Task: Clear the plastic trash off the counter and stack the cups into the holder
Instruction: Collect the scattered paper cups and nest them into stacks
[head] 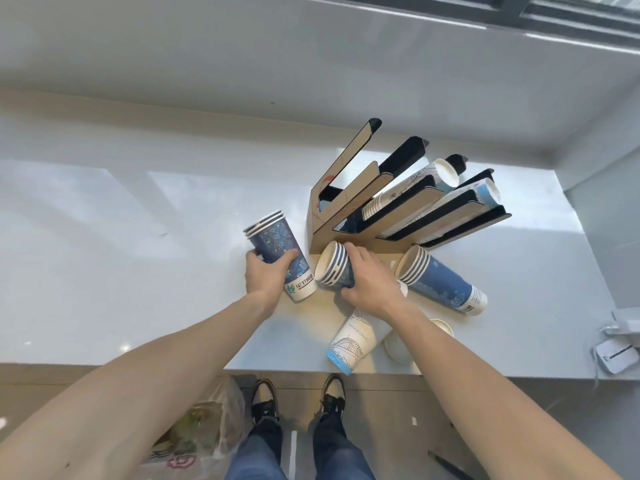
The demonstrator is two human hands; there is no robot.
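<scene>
The cardboard cup holder (349,216) is being kept on the white counter (138,220), two of its right-hand slots being filled by nested cup stacks while the left slots are being left bare. Just in front of it, a stack of blue patterned paper cups (277,252) is being held in the closed left hand (268,277), and a second blue stack (334,270) is being clasped by the right hand (370,284). Another blue stack (443,284), a white cup with a bridge drawing (353,341) and a small white cup (401,344) are lying on their sides nearby.
</scene>
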